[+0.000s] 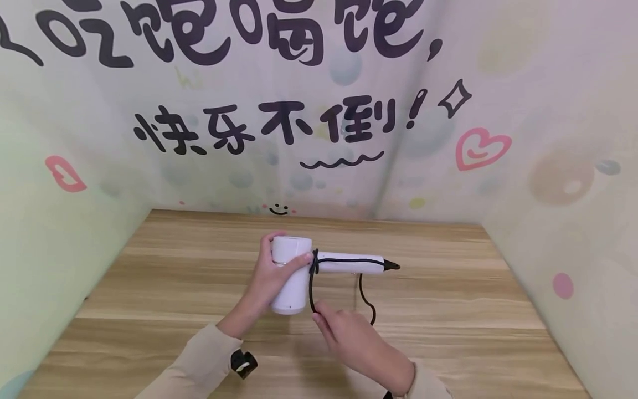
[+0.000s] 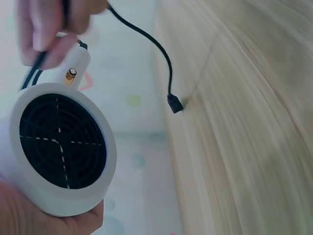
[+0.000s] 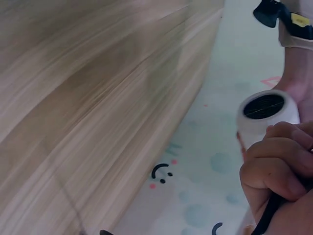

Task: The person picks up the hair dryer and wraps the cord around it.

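A white hair dryer [image 1: 290, 291] is held up over the table in my left hand [image 1: 263, 285], its fingers round the barrel and the thumb across the front. The handle [image 1: 349, 257] points right. A black cord [image 1: 310, 285] runs along the handle and loops round it close to the barrel. My right hand [image 1: 351, 338] grips the cord below that loop. In the left wrist view the dryer's round black grille [image 2: 62, 147] faces the camera, and the cord's free end carries a small black connector [image 2: 174, 104]. In the right wrist view, curled fingers [image 3: 274, 176] hold the cord.
The wood-grain table [image 1: 164, 310] spreads under both hands. Printed fabric walls [image 1: 224, 183] with black lettering and pastel dots rise behind it and at both sides. A black strap [image 1: 243, 363] sits on the left sleeve.
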The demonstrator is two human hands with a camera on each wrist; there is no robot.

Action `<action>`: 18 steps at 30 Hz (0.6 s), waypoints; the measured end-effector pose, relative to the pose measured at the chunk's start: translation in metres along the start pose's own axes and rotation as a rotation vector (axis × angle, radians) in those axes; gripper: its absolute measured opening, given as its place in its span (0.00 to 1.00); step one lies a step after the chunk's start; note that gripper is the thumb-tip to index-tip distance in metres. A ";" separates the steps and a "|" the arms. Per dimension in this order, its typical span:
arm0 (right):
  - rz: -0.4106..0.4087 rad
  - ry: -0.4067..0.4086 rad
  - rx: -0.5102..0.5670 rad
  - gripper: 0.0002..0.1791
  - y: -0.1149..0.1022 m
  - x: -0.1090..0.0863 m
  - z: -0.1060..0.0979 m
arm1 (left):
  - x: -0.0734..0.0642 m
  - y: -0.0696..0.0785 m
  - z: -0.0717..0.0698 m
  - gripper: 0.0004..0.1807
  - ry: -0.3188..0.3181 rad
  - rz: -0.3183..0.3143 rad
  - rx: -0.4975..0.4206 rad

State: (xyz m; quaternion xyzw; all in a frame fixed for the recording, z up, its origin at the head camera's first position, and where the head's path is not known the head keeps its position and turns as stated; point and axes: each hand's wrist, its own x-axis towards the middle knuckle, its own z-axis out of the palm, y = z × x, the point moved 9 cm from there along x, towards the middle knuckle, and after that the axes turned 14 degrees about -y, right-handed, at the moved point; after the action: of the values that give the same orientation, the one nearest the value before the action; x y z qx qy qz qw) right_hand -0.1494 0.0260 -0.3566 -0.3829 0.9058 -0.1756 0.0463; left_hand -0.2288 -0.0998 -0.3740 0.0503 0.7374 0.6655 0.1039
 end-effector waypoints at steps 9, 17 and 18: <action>0.097 0.010 0.005 0.03 0.037 0.005 0.005 | -0.004 0.003 0.009 0.35 -0.040 -0.039 -0.165; 0.103 0.036 -0.015 0.06 0.050 0.008 0.000 | -0.009 0.007 0.017 0.30 -0.085 -0.047 -0.227; 0.102 0.048 -0.028 0.07 0.050 0.009 -0.002 | -0.010 0.007 0.018 0.30 -0.092 -0.053 -0.230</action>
State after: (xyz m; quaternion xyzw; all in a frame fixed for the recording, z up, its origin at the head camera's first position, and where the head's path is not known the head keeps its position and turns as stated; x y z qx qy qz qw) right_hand -0.1900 0.0524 -0.3723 -0.3327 0.9273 -0.1695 0.0280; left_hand -0.2157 -0.0840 -0.3679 0.0492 0.6517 0.7397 0.1602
